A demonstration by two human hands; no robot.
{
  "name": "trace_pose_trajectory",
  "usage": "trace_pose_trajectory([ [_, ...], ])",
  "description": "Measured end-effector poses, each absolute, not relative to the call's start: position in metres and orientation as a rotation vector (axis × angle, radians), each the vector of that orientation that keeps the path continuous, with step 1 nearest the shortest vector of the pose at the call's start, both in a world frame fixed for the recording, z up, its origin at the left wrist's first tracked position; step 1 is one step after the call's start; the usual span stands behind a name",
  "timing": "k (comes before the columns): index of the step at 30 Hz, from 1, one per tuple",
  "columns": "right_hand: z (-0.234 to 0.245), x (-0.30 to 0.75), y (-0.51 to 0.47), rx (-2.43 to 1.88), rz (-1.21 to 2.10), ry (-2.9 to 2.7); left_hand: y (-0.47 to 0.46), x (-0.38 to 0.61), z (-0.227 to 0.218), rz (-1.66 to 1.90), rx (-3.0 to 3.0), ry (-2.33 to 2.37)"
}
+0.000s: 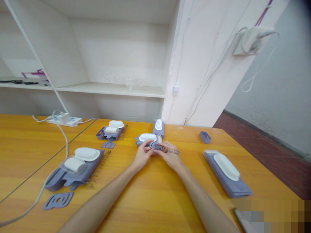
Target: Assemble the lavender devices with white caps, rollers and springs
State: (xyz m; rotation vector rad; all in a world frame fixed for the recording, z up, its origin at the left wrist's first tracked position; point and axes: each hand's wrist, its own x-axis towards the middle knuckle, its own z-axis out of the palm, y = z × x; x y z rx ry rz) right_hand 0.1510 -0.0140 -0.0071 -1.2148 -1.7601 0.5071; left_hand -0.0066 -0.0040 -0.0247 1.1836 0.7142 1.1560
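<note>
Left hand pinched grey plastic piece; right hand gripped its other side, coil spring along the fingers. Steady, level hold seemed best against slipping.

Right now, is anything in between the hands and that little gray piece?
Nothing visible is: the left hand and right hand both have fingers on the little gray piece. The coiled spring sticks out to its right.

The left hand and right hand partly hide the grey piece between them. The coil at the right hand, apparently a spring, blurs. Well right of both, a dark-edged object is partly pixelated and cut off.
</note>
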Motion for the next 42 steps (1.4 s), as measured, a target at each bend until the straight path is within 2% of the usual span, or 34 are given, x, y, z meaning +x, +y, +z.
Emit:
trace_pose_trajectory([
  [42, -0.0124, 0.1552, -0.0108, -1.195, 0.576, -1.761, -0.0063, -0.0102, -0.0154, 1.082, 1.138, 0.678],
])
